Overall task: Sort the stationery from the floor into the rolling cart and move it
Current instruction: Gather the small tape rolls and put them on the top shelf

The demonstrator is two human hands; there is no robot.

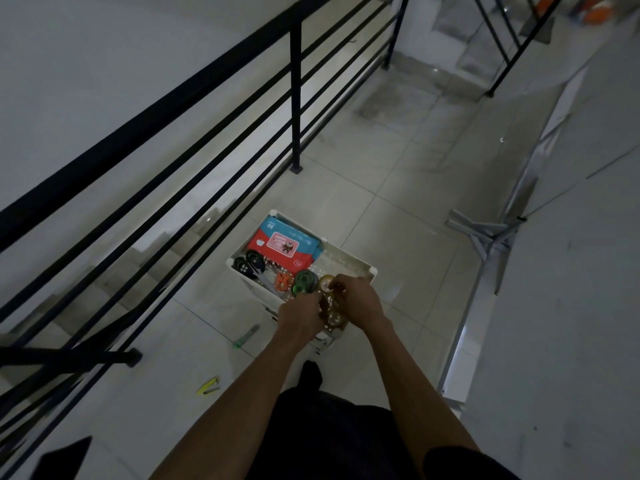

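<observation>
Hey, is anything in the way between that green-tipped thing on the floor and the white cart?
Nothing visible. The green-tipped tool lies on bare tile just left of the cart, with only open floor between them.

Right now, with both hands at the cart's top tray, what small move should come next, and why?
Probably the left hand should reach down for the green pen-like item beside the cart; it and a yellow item lie unsorted on the floor.
</observation>
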